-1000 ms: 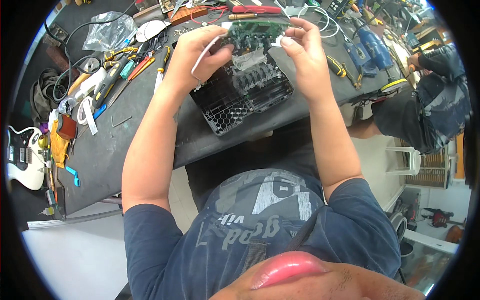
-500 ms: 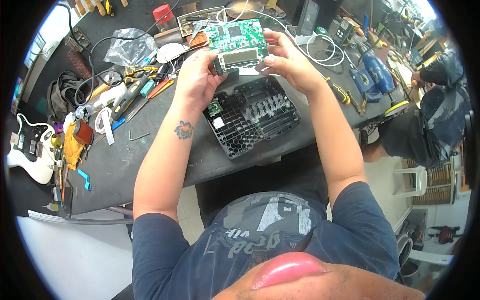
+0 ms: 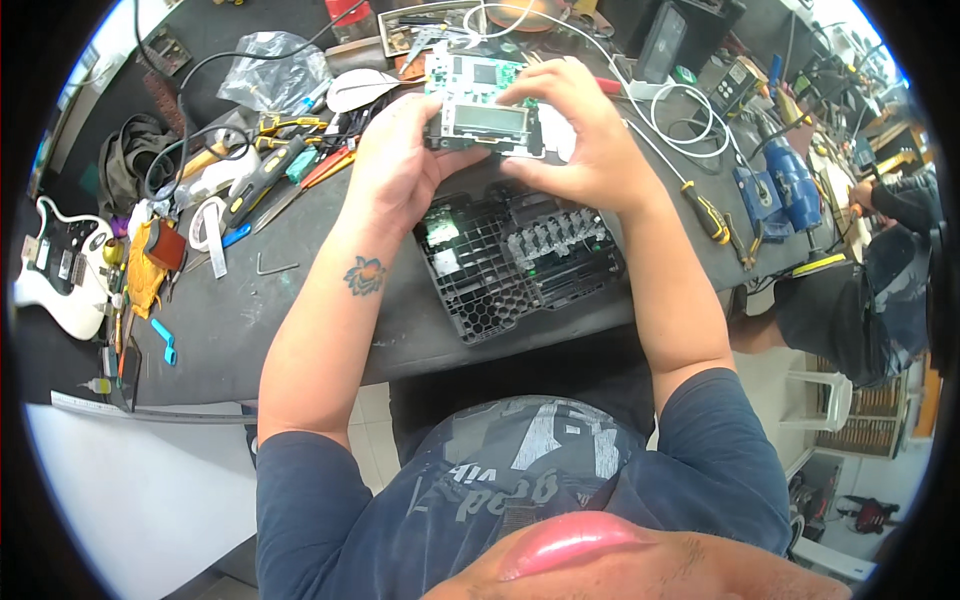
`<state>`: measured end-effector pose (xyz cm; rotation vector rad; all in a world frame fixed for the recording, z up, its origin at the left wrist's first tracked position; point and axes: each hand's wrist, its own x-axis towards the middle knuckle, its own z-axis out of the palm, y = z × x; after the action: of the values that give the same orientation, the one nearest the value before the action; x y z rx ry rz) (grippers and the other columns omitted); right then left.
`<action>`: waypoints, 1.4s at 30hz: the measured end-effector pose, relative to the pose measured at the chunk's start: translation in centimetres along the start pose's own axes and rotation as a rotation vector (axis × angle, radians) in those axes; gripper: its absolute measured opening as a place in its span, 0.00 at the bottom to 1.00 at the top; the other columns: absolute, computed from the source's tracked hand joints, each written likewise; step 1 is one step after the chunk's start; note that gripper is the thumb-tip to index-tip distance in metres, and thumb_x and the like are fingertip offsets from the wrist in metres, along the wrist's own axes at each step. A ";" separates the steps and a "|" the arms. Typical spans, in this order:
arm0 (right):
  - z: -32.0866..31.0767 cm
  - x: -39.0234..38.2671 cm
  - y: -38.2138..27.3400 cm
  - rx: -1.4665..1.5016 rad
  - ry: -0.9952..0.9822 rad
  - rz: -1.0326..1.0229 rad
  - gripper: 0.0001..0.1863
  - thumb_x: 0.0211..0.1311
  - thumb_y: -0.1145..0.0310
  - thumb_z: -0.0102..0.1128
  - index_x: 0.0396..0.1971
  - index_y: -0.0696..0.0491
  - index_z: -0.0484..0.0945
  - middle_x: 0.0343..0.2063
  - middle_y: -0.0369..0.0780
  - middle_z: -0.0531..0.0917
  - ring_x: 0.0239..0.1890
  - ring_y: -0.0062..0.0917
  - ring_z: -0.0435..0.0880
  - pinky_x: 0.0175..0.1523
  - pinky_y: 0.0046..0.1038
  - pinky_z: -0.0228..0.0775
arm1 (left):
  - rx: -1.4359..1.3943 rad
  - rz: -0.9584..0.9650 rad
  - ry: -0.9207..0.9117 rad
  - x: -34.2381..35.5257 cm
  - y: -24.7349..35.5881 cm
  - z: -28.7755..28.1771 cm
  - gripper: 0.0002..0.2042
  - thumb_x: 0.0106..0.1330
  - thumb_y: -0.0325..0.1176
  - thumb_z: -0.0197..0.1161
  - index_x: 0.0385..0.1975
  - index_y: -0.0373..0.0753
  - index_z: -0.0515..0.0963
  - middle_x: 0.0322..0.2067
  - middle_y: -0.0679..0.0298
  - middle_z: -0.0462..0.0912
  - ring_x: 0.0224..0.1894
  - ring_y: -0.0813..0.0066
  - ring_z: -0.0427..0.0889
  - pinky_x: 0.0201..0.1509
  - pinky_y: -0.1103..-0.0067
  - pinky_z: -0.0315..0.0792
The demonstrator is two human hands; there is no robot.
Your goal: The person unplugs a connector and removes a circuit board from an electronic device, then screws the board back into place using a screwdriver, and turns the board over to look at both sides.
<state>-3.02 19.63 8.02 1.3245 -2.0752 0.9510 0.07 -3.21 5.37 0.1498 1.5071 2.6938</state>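
A green circuit board [image 3: 487, 80] with a grey display screen [image 3: 490, 119] is tilted up over the bench. My left hand [image 3: 395, 160] grips its left edge, the fingers partly hidden beneath it. My right hand [image 3: 590, 140] curves round the right end, a forefinger over the face near the screen and the thumb by the lower edge. Below both hands lies an open black plastic housing [image 3: 480, 300], with a honeycomb grid and a row of clear-looking parts [image 3: 560, 240] inside. A small board [image 3: 440, 222] shows in its upper left corner.
Pliers, knives and a yellow-black cutter [image 3: 262, 180] crowd the left of the bench [image 3: 320, 310], near a hex key [image 3: 275, 265]. A white guitar body [image 3: 65, 275] is farther left. Right: a yellow-black screwdriver [image 3: 708, 213], white cable [image 3: 690, 120], blue power tool [image 3: 795, 185] and another person's arm [image 3: 900, 195].
My right forefinger has come over the board's face, and the thumb has dropped to its lower edge. The board tips differently. The view has shifted slightly.
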 end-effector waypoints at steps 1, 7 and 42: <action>0.4 0.1 0.0 0.003 -0.017 0.001 0.28 0.46 0.63 0.79 0.48 0.54 0.81 0.50 0.43 0.80 0.56 0.37 0.76 0.66 0.38 0.65 | 0.011 -0.015 0.008 -0.2 0.1 0.0 0.12 0.79 0.34 0.51 0.51 0.34 0.76 0.49 0.58 0.83 0.50 0.67 0.85 0.56 0.59 0.83; 1.2 -0.1 0.0 0.007 0.019 0.105 0.22 0.48 0.68 0.77 0.46 0.54 0.83 0.41 0.41 0.83 0.50 0.34 0.80 0.63 0.35 0.68 | 0.021 -0.029 0.022 -0.5 -0.2 0.7 0.14 0.79 0.35 0.50 0.52 0.33 0.76 0.49 0.59 0.84 0.50 0.68 0.86 0.58 0.61 0.82; 2.6 -0.5 0.9 0.244 0.186 0.235 0.15 0.59 0.61 0.76 0.41 0.54 0.86 0.35 0.38 0.87 0.40 0.24 0.84 0.47 0.27 0.73 | -0.092 -0.108 0.015 0.1 0.3 -0.6 0.15 0.79 0.35 0.52 0.54 0.29 0.75 0.47 0.56 0.85 0.44 0.65 0.88 0.51 0.66 0.87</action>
<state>-3.71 18.16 5.76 1.0714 -2.0492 1.4112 -0.08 -3.87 5.29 0.0424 1.3503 2.6778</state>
